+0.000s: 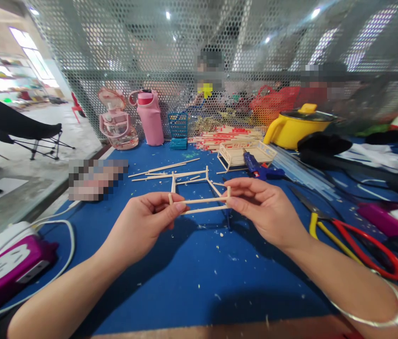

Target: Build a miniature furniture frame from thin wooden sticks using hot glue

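Observation:
A small frame of thin wooden sticks (206, 201) is held up between my two hands above the blue table. My left hand (154, 212) pinches its left end near a short upright stick. At the right end, my right hand (260, 205) has thumb and fingers closed on the corner by another upright. The far side of the frame, with two more uprights, reaches away from me. Behind it lie loose wooden sticks (174, 166). A blue glue gun (255, 167) rests by a finished-looking stick tray (234, 157) at the back right.
Pink bottle (151, 120), clear bottle (118, 125), bundled sticks (225, 136) and yellow pot (297, 129) stand along a mesh screen. Red-handled pliers (371, 245) and glue sticks (304, 174) lie right. A purple power strip (15, 268) with a white cable is left. People are behind the mesh.

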Available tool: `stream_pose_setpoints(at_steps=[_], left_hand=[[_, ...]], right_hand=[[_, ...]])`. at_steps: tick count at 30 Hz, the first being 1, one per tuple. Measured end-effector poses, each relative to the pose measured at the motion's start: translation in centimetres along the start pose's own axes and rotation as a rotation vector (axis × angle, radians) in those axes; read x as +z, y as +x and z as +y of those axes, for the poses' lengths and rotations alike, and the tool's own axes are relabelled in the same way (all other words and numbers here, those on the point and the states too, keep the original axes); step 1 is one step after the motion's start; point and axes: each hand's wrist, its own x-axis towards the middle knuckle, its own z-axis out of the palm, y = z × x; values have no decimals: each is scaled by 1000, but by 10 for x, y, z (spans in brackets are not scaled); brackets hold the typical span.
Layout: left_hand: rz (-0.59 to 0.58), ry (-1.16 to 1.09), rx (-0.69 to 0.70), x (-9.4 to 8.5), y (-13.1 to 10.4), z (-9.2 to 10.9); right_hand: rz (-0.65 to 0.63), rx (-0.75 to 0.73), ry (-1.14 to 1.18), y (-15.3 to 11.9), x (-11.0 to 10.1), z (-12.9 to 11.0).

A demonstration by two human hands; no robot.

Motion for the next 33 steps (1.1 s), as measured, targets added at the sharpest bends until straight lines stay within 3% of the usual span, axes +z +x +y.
stream_pose_setpoints(at_steps=[13,23,33], left_hand=[[33,31,8,2,-2,3],[-21,-136,72,-1,1,-3],[-32,-154,52,2,3,-2]], right_hand=[[119,-23,-153,-4,4,-5],[100,-1,-40,0,-3,5],[146,23,-91,1,1,2]])
